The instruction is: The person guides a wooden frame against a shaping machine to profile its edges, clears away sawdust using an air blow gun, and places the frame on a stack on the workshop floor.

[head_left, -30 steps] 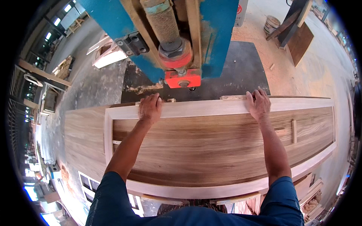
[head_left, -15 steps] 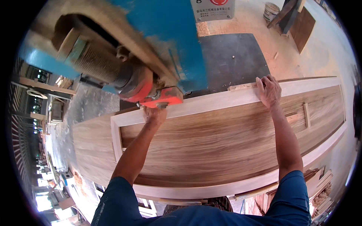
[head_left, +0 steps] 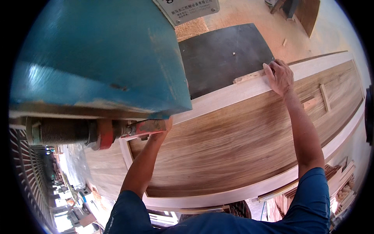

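A large framed wood panel [head_left: 222, 144] lies across the view in front of me, with brown grain inside a pale frame [head_left: 233, 96]. My right hand [head_left: 279, 77] has its fingers curled over the far frame edge, closed on it. A thin wood strip [head_left: 247, 78] lies along that edge, just left of this hand. My left hand [head_left: 165, 128] reaches to the frame beneath the machine's red bracket [head_left: 151, 127]; its fingers are hidden there. Above it looms the blue machine body [head_left: 97, 66].
A threaded shaft [head_left: 64, 130] sticks out below the blue body. Beyond the panel is a dark machine table [head_left: 230, 54], with sawdust [head_left: 193, 29] behind it. Small wood pieces [head_left: 324, 97] rest on the panel's right part. Stacked timber [head_left: 335, 183] stands at lower right.
The view has shifted, so the blue machine body covers more of the upper left and the red bracket appears lower. Both hands stay at the far frame edge, the right one beside the same strip.
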### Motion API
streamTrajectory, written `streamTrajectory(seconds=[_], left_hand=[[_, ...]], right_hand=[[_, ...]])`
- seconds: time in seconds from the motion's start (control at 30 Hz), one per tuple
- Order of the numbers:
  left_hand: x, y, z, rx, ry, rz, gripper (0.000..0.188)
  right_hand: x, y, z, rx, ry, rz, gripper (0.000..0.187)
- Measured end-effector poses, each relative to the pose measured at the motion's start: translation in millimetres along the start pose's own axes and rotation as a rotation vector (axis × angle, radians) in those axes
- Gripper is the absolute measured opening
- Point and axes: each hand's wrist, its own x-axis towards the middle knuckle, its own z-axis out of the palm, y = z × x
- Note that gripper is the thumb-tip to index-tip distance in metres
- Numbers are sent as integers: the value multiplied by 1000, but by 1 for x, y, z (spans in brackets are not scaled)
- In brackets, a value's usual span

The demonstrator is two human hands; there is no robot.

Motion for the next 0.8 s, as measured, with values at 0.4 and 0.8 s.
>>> streamTrajectory(seconds=[0.4, 0.8], left_hand=[[-11, -2, 22, 924, 208, 197, 37], [-24, -13, 16, 624, -20, 135, 30]], right_hand=[[-2, 9, 1, 26, -9, -3, 44], [-4, 11, 1, 9, -5, -1, 46]])
